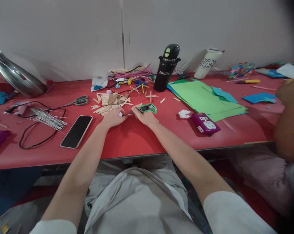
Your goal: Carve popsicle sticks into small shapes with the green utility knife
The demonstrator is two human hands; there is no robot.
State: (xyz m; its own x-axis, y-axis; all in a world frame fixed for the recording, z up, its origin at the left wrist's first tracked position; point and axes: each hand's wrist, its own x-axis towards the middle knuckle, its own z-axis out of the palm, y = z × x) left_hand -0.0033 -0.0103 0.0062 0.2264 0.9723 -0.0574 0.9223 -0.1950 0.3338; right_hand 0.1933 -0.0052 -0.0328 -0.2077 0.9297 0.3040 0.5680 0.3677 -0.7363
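My right hand (145, 117) is closed around a green-edged cutter (149, 108) above the red table. Its dark tip points left, toward my other hand. Close beside it, my left hand (114, 117) is bent with its fingers pinched together. A small white bit (120, 114) shows at those fingers, and something thin lies between the two hands, too small to name. Just beyond my left hand is a heap of wooden craft sticks (111, 101). Crossed sticks (151, 96) and short cut pieces (162, 100) lie past my right hand.
Left of me are a phone (76, 131), scissors (80, 100), metal wires (48, 118), a black cord and a steel jug (20, 78). A black bottle (166, 70) stands behind. On the right lie green paper sheets (202, 97), a purple pack (205, 124) and another person's arm (289, 123).
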